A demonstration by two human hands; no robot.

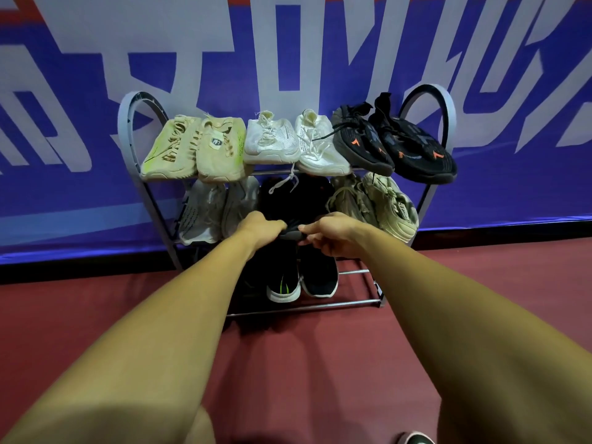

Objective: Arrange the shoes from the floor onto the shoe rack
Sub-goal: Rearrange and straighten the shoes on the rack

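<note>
A grey metal shoe rack [128, 123] stands against the wall. Its top tier holds a beige pair [195, 149], a white pair [294, 142] and a black pair with orange marks [394, 142]. The middle tier holds a grey pair [208, 209], a black pair [288, 197] in the centre and a beige pair [384, 206]. My left hand [261, 227] and my right hand [330, 233] both grip the front ends of the black pair. Two black shoes with white soles [301, 280] sit on the bottom tier below my hands.
A blue and white banner [320, 43] covers the wall behind the rack. Red floor [304, 363] stretches in front. A shoe toe [416, 439] shows at the bottom right edge. The bottom rails [358, 302] right of the black shoes are bare.
</note>
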